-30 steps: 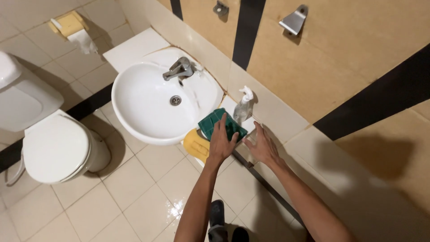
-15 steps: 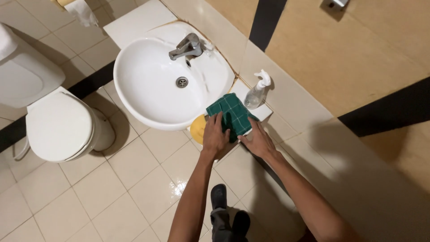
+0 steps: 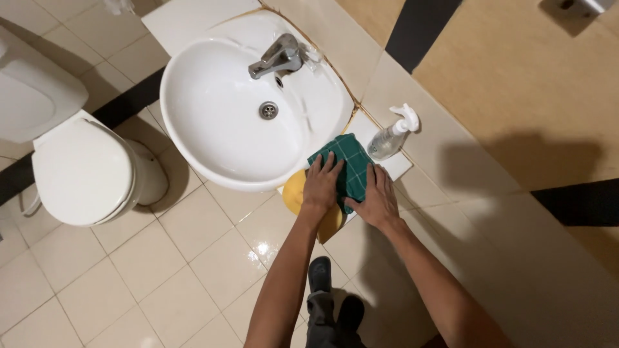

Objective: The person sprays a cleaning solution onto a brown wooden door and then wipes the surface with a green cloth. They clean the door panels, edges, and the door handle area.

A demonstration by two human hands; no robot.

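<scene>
My left hand point(image 3: 321, 185) lies flat, fingers spread, on the green cloth point(image 3: 345, 169) at the near right edge of the sink point(image 3: 213, 122). My right hand point(image 3: 376, 198) lies open on the same cloth, gripping nothing. Under the cloth, a yellow cloth point(image 3: 295, 193) hangs from the sink edge. A spray bottle point(image 3: 392, 136) stands right of the sink.

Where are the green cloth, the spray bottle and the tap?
green cloth point(image 3: 345, 158): head view, on its upper checked part.
spray bottle point(image 3: 385, 143): head view, on its clear body.
tap point(image 3: 278, 57): head view, on its metal lever.
</scene>
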